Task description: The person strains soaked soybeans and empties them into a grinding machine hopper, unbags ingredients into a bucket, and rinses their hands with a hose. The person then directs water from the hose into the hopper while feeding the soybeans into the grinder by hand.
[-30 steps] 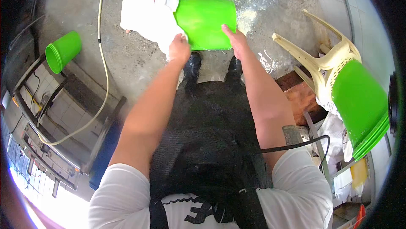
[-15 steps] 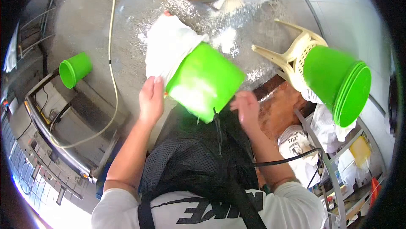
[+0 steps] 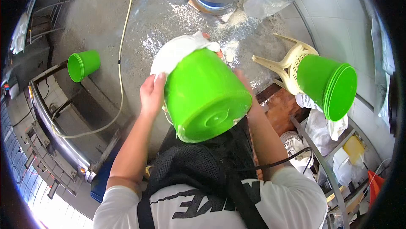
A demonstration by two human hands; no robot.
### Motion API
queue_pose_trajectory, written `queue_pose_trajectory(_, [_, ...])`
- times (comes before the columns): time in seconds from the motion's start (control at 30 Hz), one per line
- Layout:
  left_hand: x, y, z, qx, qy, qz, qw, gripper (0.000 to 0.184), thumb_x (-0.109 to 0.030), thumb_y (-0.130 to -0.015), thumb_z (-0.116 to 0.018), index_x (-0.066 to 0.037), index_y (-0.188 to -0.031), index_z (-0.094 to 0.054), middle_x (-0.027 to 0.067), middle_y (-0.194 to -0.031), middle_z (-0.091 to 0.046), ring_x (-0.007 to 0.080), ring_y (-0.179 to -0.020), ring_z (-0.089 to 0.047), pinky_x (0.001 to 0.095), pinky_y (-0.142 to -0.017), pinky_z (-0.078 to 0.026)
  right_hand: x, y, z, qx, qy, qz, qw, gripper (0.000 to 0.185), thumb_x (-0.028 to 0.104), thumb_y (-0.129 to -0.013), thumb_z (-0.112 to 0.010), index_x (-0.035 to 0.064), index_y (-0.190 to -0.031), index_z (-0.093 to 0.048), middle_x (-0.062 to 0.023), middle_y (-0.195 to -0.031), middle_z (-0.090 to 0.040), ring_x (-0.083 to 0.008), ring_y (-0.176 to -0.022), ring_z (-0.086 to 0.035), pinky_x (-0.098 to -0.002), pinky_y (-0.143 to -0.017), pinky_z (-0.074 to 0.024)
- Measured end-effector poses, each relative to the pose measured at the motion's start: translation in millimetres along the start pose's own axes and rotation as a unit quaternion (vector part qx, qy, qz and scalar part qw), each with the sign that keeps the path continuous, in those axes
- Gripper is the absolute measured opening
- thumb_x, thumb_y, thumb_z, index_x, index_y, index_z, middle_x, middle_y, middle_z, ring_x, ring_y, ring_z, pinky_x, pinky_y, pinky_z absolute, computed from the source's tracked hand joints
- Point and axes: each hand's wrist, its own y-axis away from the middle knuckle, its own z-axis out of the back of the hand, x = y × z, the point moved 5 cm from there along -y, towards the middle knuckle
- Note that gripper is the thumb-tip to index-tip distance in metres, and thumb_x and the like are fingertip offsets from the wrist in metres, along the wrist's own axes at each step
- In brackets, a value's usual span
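Note:
A green bucket (image 3: 203,89) is tipped in front of me, its round base facing me and its mouth pointing away. White cloth or sack material (image 3: 175,51) wraps the far end and hides the rim. My left hand (image 3: 151,96) is closed at the bucket's left side, thumb on the white material's edge. On the right side, my right hand (image 3: 248,86) grips the bucket, its fingers partly hidden and blurred. Fingertips (image 3: 206,36) that appear to be another person's show at the far edge of the material.
Another green bucket (image 3: 317,81) lies by a cream plastic chair (image 3: 292,66) at right. A smaller green bucket (image 3: 83,65) is at left, near a pale hose (image 3: 121,55). White powder (image 3: 230,50) is scattered on the floor. A metal rack (image 3: 327,167) stands at lower right.
The bucket has tipped further, so its base now faces me. My right hand has moved up along its right side. The white material has shifted down and bunched around the far end.

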Motion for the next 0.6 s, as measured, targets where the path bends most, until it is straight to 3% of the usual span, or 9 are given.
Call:
queue_pose_trajectory(0.03, [14.0,-11.3,5.7,-0.066,0.006,-0.039,0.997,0.045,-0.041,-0.104,-0.063,0.003,-0.095,-0.067,0.0036,-0.073,-0.061,0.0101,-0.069,-0.047,0.033,-0.063,-0.044,-4.5,-20.6,-31.1,0.125,-0.113,-0.03,0.985,0.057,0.053,-0.107,-0.049,0.0052,-0.135,-0.063,-0.0119,-0.129,-0.069,-0.0246,-0.113,-0.067,-0.0375,-0.092,-0.0564])
queue_pose_trajectory(0.2, [63.3,-63.0,26.5,-0.08,-0.056,-0.044,0.994,0.047,-0.042,-0.104,-0.061,0.001,-0.084,-0.064,0.0007,-0.076,-0.061,0.011,-0.072,-0.048,0.0334,-0.066,-0.044,-21.5,-72.2,-47.5,0.094,-0.074,-0.001,0.993,0.06,0.053,-0.108,-0.047,0.0069,-0.145,-0.056,-0.0119,-0.133,-0.067,-0.0238,-0.115,-0.067,-0.0382,-0.096,-0.0563])
queue_pose_trajectory(0.37, [83.8,-49.1,52.6,-0.097,0.07,0.015,0.993,0.045,-0.043,-0.103,-0.064,-0.002,-0.085,-0.067,0.0006,-0.083,-0.065,0.0099,-0.077,-0.051,0.0315,-0.069,-0.045,-22.3,-58.7,-71.8,0.092,-0.033,-0.025,0.995,0.059,0.051,-0.108,-0.049,0.008,-0.147,-0.054,-0.0123,-0.133,-0.066,-0.024,-0.116,-0.067,-0.0395,-0.098,-0.0556])
queue_pose_trajectory(0.43, [61.9,-33.3,65.0,-0.116,0.085,0.008,0.99,0.044,-0.044,-0.102,-0.066,-0.001,-0.094,-0.07,0.0009,-0.088,-0.067,0.0101,-0.079,-0.055,0.0293,-0.072,-0.046,-22.2,-65.3,-72.4,0.009,0.056,0.01,0.998,0.06,0.052,-0.107,-0.051,0.0083,-0.147,-0.054,-0.0128,-0.133,-0.066,-0.0241,-0.114,-0.068,-0.039,-0.096,-0.0559])
queue_pose_trajectory(0.5, [103.9,-57.3,59.0,-0.124,0.154,0.025,0.98,0.049,-0.044,-0.101,-0.068,0.002,-0.116,-0.068,0.0029,-0.097,-0.069,0.0118,-0.089,-0.059,0.0276,-0.083,-0.048,-21.1,-86.1,-76.8,0.022,0.058,-0.023,0.998,0.06,0.053,-0.106,-0.053,0.0075,-0.144,-0.056,-0.0128,-0.13,-0.068,-0.0243,-0.112,-0.068,-0.0387,-0.095,-0.0562])
queue_pose_trajectory(0.53, [148.4,-77.7,55.1,-0.107,0.115,0.029,0.987,0.073,-0.056,-0.099,-0.065,0.003,-0.141,-0.055,0.014,-0.127,-0.065,0.0218,-0.112,-0.061,0.035,-0.099,-0.047,-21.5,-100.4,-74.8,0.03,0.058,-0.057,0.996,0.06,0.054,-0.105,-0.055,0.0067,-0.142,-0.059,-0.0127,-0.128,-0.069,-0.0245,-0.111,-0.069,-0.0384,-0.094,-0.0565])
queue_pose_trajectory(0.57, [151.9,-84.9,56.5,-0.11,0.116,0.024,0.987,0.073,-0.056,-0.099,-0.065,0.003,-0.141,-0.055,0.014,-0.127,-0.065,0.0218,-0.112,-0.061,0.035,-0.099,-0.047,-18.6,-115.3,-71.4,0.034,0.061,-0.056,0.996,0.06,0.054,-0.105,-0.055,0.0067,-0.142,-0.059,-0.0127,-0.128,-0.069,-0.0245,-0.111,-0.069,-0.0384,-0.094,-0.0565])
queue_pose_trajectory(0.6, [152.2,-82.3,63.4,-0.162,-0.003,0.084,0.983,0.084,-0.063,-0.096,-0.063,0.001,-0.149,-0.046,0.0187,-0.141,-0.054,0.0278,-0.125,-0.055,0.0399,-0.106,-0.043,-21.1,-123.5,-70.3,0.033,0.062,-0.075,0.995,0.06,0.054,-0.104,-0.056,0.006,-0.139,-0.061,-0.0132,-0.126,-0.07,-0.0248,-0.11,-0.07,-0.0385,-0.094,-0.0566])
